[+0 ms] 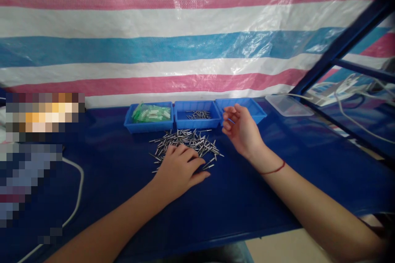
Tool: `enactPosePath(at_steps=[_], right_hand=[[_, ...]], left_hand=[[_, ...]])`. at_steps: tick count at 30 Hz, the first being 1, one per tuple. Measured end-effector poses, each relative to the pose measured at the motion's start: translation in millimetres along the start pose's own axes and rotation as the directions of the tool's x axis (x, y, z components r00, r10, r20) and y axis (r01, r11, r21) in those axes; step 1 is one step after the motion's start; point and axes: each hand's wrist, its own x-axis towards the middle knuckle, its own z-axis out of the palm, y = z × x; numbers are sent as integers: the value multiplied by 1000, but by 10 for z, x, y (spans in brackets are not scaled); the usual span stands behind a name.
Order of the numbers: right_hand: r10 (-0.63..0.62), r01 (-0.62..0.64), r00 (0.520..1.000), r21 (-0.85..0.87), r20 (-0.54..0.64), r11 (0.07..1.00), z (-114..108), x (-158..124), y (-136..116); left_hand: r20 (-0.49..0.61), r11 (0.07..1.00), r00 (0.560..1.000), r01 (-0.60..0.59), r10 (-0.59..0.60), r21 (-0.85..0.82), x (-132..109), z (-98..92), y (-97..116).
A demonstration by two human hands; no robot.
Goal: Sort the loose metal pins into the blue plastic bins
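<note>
The person's left grip [177, 168] is a bare hand with slender fingers on a bare left forearm [123, 215], and the right grip [243, 133] is likewise a bare hand, its right forearm [317, 203] bare too, with one thin, dark red cord bracelet [279, 168] circling near the wrist.

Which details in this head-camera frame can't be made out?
Head view:
Part of the metal pin pile: hidden by the left hand.
Part of the rightmost blue bin: hidden by the right hand.
Far-left things: blurred by pixelation.
Left forearm: cut off by the bottom edge.
</note>
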Motion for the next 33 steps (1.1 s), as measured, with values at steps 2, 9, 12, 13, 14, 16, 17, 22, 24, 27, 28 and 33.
enactPosePath(at_steps=[2,9,12,13,14,16,17,22,24,27,28,33], right_hand=[[10,-9,999,-28,53,1000,57,-61,38],[-7,35,986,-165,168,986,195,-248,158],[-57,159,956,-348,288,924,202,-294,186],[-79,234,931,-420,355,877,200,-306,193],[-97,321,895,-479,435,817,197,-319,200],[-114,483,805,-532,582,696,195,-349,218],[-113,537,766,-534,633,653,198,-366,231],[-102,585,719,-519,688,623,232,-447,289],[-116,582,724,-511,680,632,242,-471,294],[-124,573,735,-512,667,640,248,-493,290],[-122,569,738,-513,664,643,248,-498,288],[-109,534,760,-519,641,667,252,-507,279]], left_hand=[[2,997,1000,-25,25,72,7,40,21],[-2,943,1000,-23,25,332,16,83,-9],[-61,941,998,51,-33,335,22,-2,-59],[-89,943,995,81,-55,322,21,-45,-77],[-108,948,991,106,-76,300,19,-90,-95],[-141,968,982,151,-123,201,8,-174,-127],[-154,977,977,170,-151,125,0,-205,-140],[-231,892,899,278,-372,-356,-35,-191,-164],[-222,801,855,307,-470,-514,-43,-138,-162],[-169,694,830,312,-532,-648,-53,-75,-162],[-160,675,830,306,-535,-671,-56,-64,-165],[-151,651,832,289,-533,-702,-65,-60,-191]])
